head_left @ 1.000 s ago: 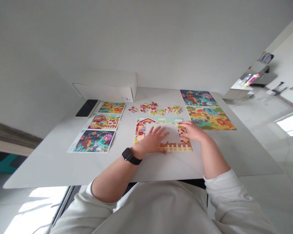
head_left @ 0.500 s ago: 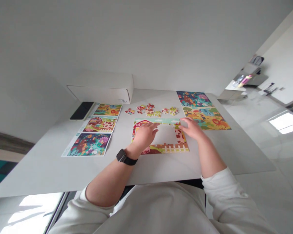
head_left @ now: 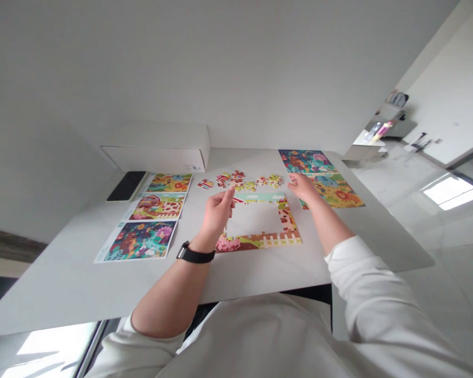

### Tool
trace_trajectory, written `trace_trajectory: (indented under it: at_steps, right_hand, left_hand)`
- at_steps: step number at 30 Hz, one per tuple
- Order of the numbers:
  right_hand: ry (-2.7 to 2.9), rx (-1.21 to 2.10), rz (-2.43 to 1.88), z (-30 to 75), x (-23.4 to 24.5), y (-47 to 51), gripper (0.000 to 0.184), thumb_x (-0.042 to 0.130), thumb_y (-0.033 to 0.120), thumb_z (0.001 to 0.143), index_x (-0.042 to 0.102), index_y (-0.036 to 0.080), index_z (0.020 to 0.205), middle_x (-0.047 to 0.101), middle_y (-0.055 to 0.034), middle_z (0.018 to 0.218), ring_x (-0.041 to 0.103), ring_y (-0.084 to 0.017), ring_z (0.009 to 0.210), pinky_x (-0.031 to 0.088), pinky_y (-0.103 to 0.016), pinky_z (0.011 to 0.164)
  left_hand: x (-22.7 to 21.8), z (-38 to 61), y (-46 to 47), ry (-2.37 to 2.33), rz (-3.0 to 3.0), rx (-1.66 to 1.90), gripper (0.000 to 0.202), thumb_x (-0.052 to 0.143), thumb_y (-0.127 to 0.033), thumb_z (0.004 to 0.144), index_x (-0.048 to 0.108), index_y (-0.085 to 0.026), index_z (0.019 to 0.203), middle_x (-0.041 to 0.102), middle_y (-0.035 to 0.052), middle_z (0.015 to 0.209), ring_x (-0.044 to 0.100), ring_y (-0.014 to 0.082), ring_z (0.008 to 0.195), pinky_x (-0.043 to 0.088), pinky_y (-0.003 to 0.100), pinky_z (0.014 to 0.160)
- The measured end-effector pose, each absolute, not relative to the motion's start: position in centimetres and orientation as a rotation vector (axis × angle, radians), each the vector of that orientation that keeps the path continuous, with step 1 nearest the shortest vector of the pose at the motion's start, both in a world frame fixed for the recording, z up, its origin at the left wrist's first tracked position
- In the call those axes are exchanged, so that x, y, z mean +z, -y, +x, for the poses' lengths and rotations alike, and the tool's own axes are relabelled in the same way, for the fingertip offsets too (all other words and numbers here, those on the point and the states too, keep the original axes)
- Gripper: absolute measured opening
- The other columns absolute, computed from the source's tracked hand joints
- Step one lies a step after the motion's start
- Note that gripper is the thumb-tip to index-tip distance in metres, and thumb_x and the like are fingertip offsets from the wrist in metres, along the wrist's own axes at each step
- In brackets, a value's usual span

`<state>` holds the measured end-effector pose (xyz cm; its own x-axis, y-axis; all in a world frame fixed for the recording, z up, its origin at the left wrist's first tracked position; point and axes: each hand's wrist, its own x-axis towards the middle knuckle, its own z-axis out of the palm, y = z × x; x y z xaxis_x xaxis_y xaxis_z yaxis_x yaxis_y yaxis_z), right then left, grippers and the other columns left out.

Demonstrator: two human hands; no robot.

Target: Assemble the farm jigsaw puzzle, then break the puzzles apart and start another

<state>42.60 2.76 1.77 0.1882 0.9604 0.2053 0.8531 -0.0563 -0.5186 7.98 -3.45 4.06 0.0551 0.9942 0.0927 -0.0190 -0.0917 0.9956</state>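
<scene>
A farm-picture jigsaw puzzle [head_left: 283,240] lies in front of me, its border joined into a frame around a bare middle. Over the frame's left side is my left hand [head_left: 216,214], thumb raised and fingers loosely bent; nothing shows in it, and it hides the left edge. My right hand [head_left: 302,189] is above the table just past the frame's top right corner, fingers slightly bent and apart, holding nothing that I can see. Several loose puzzle pieces [head_left: 249,186] lie beyond the frame, between the two hands.
Three picture sheets [head_left: 155,206] lie in a column at the left, beside a black phone [head_left: 126,186]. A white box [head_left: 153,157] stands at the back left against the wall. Two colourful pictures [head_left: 341,190] lie at the right, partly behind my right hand.
My left hand has drawn back leftward from the frame's upper middle, its thumb now raised. My right hand has lifted off the frame's top right corner and moved away from me. The view has shifted slightly.
</scene>
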Motion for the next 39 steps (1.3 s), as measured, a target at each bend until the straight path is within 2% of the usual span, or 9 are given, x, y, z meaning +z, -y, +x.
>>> trace_trajectory:
  at_steps: [3, 7, 12, 18, 24, 28, 31, 35, 39]
  right_hand:
    - [1.714, 0.239, -2.087, 42.1, 2.5, -5.4, 0.043, 0.071, 0.029, 0.096, 0.070, 0.016, 0.138, 0.076, -0.0170, 0.133, 0.072, -0.028, 0.122, 0.054, -0.041, 0.108]
    - [1.774, 0.203, -2.179, 40.7, 2.7, -8.0, 0.040, 0.073, 0.032, 0.096, 0.073, 0.018, 0.134, 0.075, -0.0175, 0.134, 0.070, -0.031, 0.126, 0.052, -0.041, 0.110]
    - [1.833, 0.185, -2.310, 39.2, 2.2, -9.5, 0.037, 0.077, 0.032, 0.093, 0.077, 0.014, 0.125, 0.069, -0.0245, 0.140, 0.068, -0.035, 0.129, 0.051, -0.043, 0.112]
    - [1.761, 0.197, -2.305, 39.3, 1.8, -9.5, 0.033, 0.083, 0.034, 0.086, 0.080, 0.021, 0.116, 0.072, -0.0181, 0.135, 0.070, -0.033, 0.126, 0.053, -0.043, 0.108]
    - [1.836, 0.263, -2.310, 39.7, 2.0, -9.6, 0.029, 0.082, 0.035, 0.087, 0.079, 0.020, 0.111, 0.077, -0.0188, 0.127, 0.073, -0.034, 0.119, 0.055, -0.042, 0.102]
    - [1.777, 0.218, -2.204, 39.7, 1.9, -9.1, 0.035, 0.084, 0.027, 0.082, 0.075, 0.019, 0.115, 0.076, -0.0167, 0.128, 0.072, -0.029, 0.117, 0.054, -0.039, 0.102]
    - [1.725, 0.249, -2.055, 39.5, 1.9, -8.2, 0.023, 0.074, 0.018, 0.085, 0.073, 0.019, 0.108, 0.078, -0.0105, 0.116, 0.072, -0.022, 0.105, 0.054, -0.035, 0.100]
    - [1.554, 0.504, -1.807, 39.0, 2.9, -6.2, 0.007, 0.071, 0.018, 0.085, 0.066, 0.021, 0.089, 0.073, -0.0023, 0.086, 0.070, -0.018, 0.083, 0.057, -0.034, 0.088]
    - [1.338, 0.903, -1.389, 37.7, 4.5, -2.5, 0.027, 0.086, 0.032, 0.077, 0.063, 0.023, 0.087, 0.070, 0.0010, 0.079, 0.069, -0.017, 0.075, 0.060, -0.033, 0.078]
  left_hand:
    - [4.2, 8.1, 3.2, -1.056, 1.215, 1.261, 0.057, 0.064, -0.069, 0.095, 0.054, -0.022, 0.064, 0.041, -0.0049, 0.042, 0.034, 0.0085, 0.037, 0.021, 0.025, 0.041]
    - [4.0, 8.2, 2.8, -1.008, 1.149, 1.289, 0.039, 0.068, -0.059, 0.095, 0.062, -0.021, 0.087, 0.048, -0.0074, 0.050, 0.038, 0.0081, 0.040, 0.025, 0.022, 0.042]
    - [3.8, 7.9, 2.3, -0.988, 1.085, 1.307, 0.034, 0.070, -0.052, 0.095, 0.062, -0.021, 0.106, 0.055, -0.0072, 0.061, 0.044, 0.0078, 0.045, 0.029, 0.020, 0.044]
    - [4.1, 7.7, 2.5, -0.972, 1.043, 1.321, 0.033, 0.072, -0.051, 0.093, 0.064, -0.021, 0.102, 0.054, -0.0062, 0.063, 0.045, 0.0081, 0.048, 0.031, 0.021, 0.045]
    - [3.9, 8.2, 2.6, -0.953, 1.064, 1.273, 0.032, 0.072, -0.052, 0.091, 0.065, -0.021, 0.097, 0.055, -0.0051, 0.065, 0.045, 0.0083, 0.049, 0.032, 0.022, 0.046]
    - [3.6, 8.3, 2.5, -0.927, 1.091, 1.259, 0.033, 0.072, -0.052, 0.091, 0.065, -0.021, 0.096, 0.054, -0.0052, 0.063, 0.045, 0.0090, 0.050, 0.033, 0.023, 0.048]
    - [3.5, 8.2, 2.5, -0.947, 1.093, 1.220, 0.031, 0.073, -0.050, 0.090, 0.065, -0.021, 0.097, 0.054, -0.0051, 0.063, 0.045, 0.0090, 0.050, 0.033, 0.022, 0.047]
    - [3.6, 8.3, 2.6, -0.958, 1.095, 1.186, 0.028, 0.074, -0.046, 0.089, 0.062, -0.021, 0.093, 0.056, -0.0045, 0.065, 0.046, 0.0084, 0.050, 0.032, 0.021, 0.048]
    - [3.4, 8.6, 2.7, -0.907, 1.121, 1.173, 0.029, 0.077, -0.044, 0.087, 0.062, -0.020, 0.094, 0.055, -0.0051, 0.067, 0.044, 0.0070, 0.050, 0.034, 0.020, 0.049]
